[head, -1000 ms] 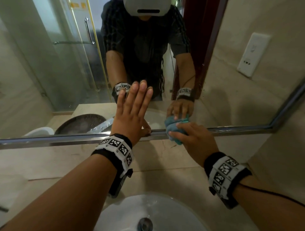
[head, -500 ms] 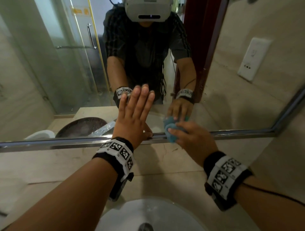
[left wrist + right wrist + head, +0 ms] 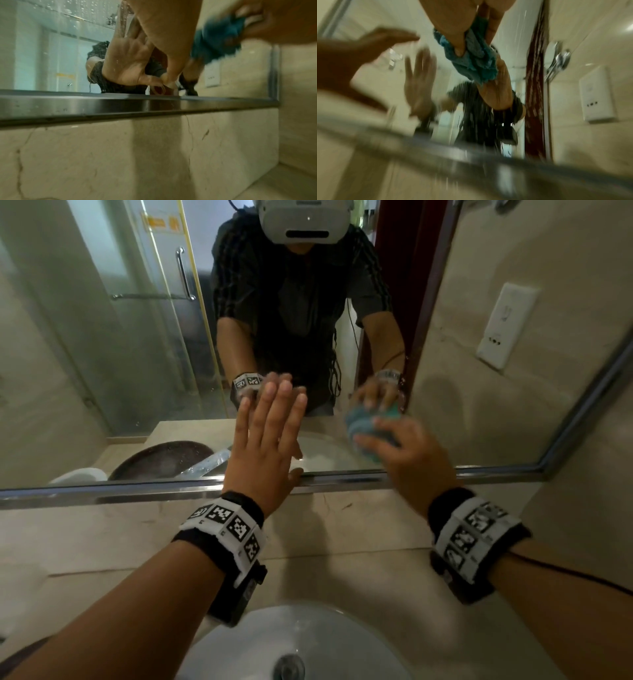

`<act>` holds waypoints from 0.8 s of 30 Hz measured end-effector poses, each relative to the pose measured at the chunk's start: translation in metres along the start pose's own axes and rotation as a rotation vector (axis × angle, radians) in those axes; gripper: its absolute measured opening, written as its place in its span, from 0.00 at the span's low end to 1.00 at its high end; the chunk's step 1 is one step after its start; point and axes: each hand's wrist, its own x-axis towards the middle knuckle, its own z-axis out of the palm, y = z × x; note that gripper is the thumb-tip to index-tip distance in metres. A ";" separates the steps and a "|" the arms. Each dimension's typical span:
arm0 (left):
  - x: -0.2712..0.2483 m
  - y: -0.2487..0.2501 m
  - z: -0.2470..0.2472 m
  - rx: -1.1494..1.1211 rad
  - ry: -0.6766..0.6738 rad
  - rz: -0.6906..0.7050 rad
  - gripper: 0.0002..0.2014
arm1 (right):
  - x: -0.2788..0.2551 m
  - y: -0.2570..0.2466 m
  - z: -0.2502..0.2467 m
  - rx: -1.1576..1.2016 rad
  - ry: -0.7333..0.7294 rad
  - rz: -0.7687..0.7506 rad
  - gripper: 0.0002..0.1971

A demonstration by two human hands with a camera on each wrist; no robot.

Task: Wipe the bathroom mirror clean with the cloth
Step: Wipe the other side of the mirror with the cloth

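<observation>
At mirror's lower edge: right hand (image 3: 409, 460) clamps crumpled blue-teal cloth (image 3: 368, 428) against metal-framed wall mirror (image 3: 479, 378), 3 o'clock of left hand (image 3: 265, 440), flat, fingers straight on glass. Droplets visible higher up; judged most wiping left.

No readable text anywhere. Yellow sticker (image 3: 160, 223) on shower door, seen in mirror (image 3: 102, 354): too blurred. Wristbands (image 3: 228, 525) carry b/w square code marks only, no legible letters.
</observation>
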 end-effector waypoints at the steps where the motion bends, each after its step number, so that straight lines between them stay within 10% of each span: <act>1: -0.002 0.003 -0.001 -0.004 -0.010 0.041 0.58 | 0.015 0.006 -0.011 0.010 0.088 0.044 0.16; 5: 0.006 0.029 0.007 0.025 -0.043 0.108 0.58 | 0.031 0.010 -0.012 0.038 0.322 0.139 0.20; 13: 0.017 0.040 0.025 0.007 -0.039 0.010 0.61 | -0.046 0.016 0.041 0.115 0.049 -0.020 0.25; 19: 0.017 0.038 0.027 0.046 -0.064 0.000 0.64 | 0.016 0.007 0.006 0.104 0.355 0.075 0.14; 24: 0.016 0.041 0.025 0.057 -0.076 -0.012 0.63 | -0.063 0.015 0.052 0.111 0.021 -0.017 0.27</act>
